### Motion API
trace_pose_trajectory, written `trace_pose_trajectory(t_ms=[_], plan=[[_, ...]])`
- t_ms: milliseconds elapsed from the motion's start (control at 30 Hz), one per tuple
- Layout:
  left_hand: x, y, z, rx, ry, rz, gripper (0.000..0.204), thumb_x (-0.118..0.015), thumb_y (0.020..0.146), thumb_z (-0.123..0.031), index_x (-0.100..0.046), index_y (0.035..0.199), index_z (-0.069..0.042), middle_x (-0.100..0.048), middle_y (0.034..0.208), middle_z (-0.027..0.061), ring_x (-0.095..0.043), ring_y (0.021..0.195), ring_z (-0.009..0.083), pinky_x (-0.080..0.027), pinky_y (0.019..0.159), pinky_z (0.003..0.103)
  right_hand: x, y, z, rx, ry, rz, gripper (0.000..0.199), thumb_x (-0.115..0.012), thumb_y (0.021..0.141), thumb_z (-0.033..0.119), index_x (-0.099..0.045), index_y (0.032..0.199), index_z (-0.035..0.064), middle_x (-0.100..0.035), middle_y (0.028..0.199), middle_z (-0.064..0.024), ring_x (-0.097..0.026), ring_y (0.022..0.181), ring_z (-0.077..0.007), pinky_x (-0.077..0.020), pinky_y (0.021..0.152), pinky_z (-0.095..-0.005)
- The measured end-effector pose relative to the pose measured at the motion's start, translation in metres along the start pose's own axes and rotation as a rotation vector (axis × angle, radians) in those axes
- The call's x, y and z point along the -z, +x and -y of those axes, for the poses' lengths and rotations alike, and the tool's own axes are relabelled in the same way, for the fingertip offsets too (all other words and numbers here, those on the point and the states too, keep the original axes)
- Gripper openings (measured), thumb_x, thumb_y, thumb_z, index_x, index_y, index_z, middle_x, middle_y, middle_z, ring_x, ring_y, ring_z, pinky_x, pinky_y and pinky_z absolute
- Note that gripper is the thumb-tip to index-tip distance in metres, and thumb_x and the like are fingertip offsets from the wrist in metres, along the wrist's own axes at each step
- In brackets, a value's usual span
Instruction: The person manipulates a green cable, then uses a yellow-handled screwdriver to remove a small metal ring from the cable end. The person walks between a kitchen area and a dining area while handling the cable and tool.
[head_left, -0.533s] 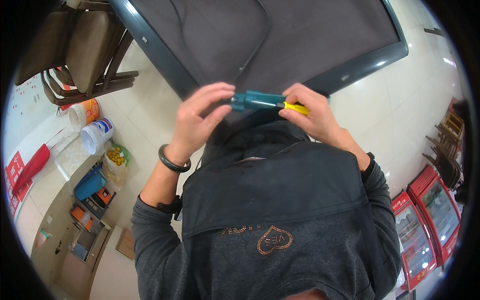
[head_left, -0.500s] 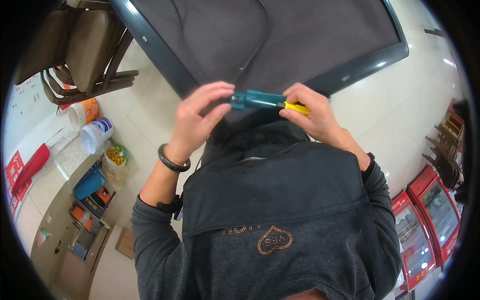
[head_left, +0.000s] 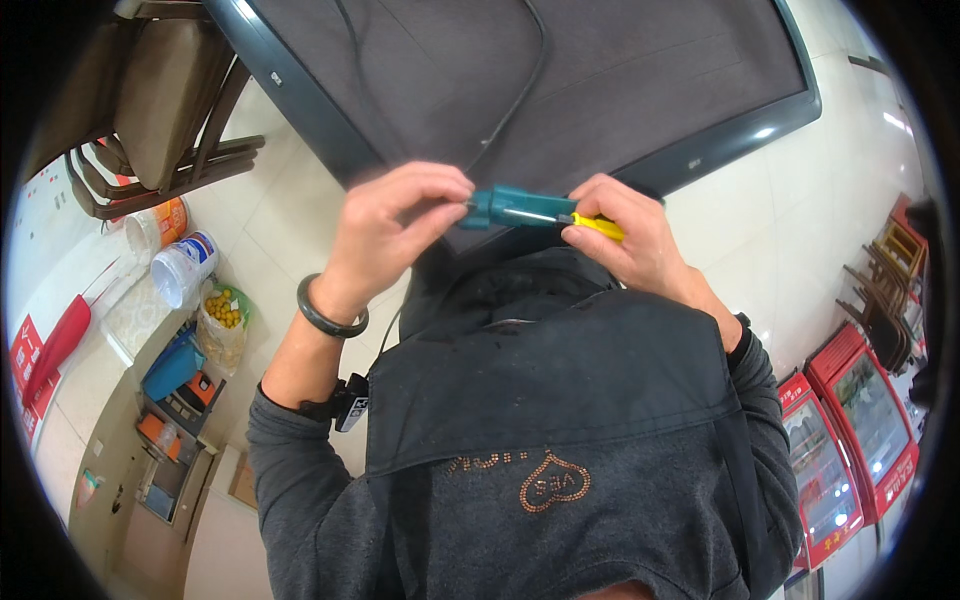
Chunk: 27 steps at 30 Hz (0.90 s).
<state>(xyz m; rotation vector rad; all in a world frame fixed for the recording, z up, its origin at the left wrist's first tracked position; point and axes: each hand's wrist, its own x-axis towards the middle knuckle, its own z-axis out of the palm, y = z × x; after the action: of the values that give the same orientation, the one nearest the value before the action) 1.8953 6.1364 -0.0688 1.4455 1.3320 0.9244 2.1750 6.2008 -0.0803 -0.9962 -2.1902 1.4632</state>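
W/ LH (head_left: 385, 222) fingers pinching the L end of teal plastic housing (head_left: 512, 197) over dark-topped table's (head_left: 655, 165) near edge & RH (head_left: 637, 232) gripping yellow-hdl screwdriver (head_left: 597, 227) alongside, uneven finger pressure may cause shaft slip or housing drop.

Taken from the wearer's own head, by the left one of two side-by-side fisheye cameras, the view faces steeply down the chest; the grey sweater (head_left: 640, 500) and black apron (head_left: 550, 380) fill the lower middle at close range; the left hand (head_left: 400, 225) and right hand (head_left: 635, 230) sit just above centre, near the lens; beyond them, a dark-topped table (head_left: 640, 80) runs off the upper edge; brown chairs (head_left: 170, 90) at upper left and red glass-fronted coolers (head_left: 860, 430) at lower right stand farther off, caught toward the curved rim.
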Motion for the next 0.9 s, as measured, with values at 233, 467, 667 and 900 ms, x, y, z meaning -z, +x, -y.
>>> trace_pose_trajectory(t_ms=[233, 467, 667, 900], plan=[[0.003, 0.005, 0.002, 0.016, 0.083, 0.043, 0.01, -0.071, 0.084, 0.002, -0.07, 0.095, 0.003, -0.071, 0.101, 0.0118, -0.068, 0.088, 0.0173, -0.055, 0.076, 0.028, -0.004, 0.004, -0.003, 0.001, -0.015, -0.036, 0.022, -0.075, 0.086, 0.02, -0.06, 0.083, 0.0056, -0.062, 0.082, -0.0081, -0.061, 0.068, -0.0195, -0.0474, 0.058, -0.0284], [0.003, 0.008, 0.003, 0.0, 0.1, 0.031, 0.01, -0.071, 0.084, 0.002, -0.069, 0.094, 0.002, -0.071, 0.102, 0.0121, -0.068, 0.088, 0.018, -0.055, 0.075, 0.028, -0.008, 0.01, -0.005, 0.092, -0.169, -0.142, 0.027, -0.081, 0.079, 0.025, -0.06, 0.081, 0.0074, -0.06, 0.075, -0.0062, -0.059, 0.059, -0.0193, -0.046, 0.052, -0.027], [0.007, 0.013, 0.006, -0.004, 0.027, 0.038, 0.013, -0.073, 0.083, 0.002, -0.07, 0.095, 0.001, -0.071, 0.105, 0.013, -0.068, 0.094, 0.0204, -0.055, 0.08, 0.03, -0.01, 0.014, -0.007, 0.124, -0.232, -0.212, 0.028, -0.08, 0.077, 0.029, -0.061, 0.076, 0.0083, -0.058, 0.068, -0.0048, -0.056, 0.054, -0.0163, -0.0433, 0.048, -0.0269], [0.009, 0.016, 0.005, -0.018, 0.097, 0.054, 0.014, -0.072, 0.08, 0.004, -0.069, 0.094, 0.0, -0.071, 0.106, 0.0131, -0.068, 0.095, 0.021, -0.055, 0.081, 0.03, -0.01, 0.017, -0.007, 0.126, -0.252, -0.214, 0.027, -0.079, 0.077, 0.029, -0.062, 0.073, 0.009, -0.057, 0.066, -0.0041, -0.054, 0.052, -0.015, -0.041, 0.046, -0.0268]])
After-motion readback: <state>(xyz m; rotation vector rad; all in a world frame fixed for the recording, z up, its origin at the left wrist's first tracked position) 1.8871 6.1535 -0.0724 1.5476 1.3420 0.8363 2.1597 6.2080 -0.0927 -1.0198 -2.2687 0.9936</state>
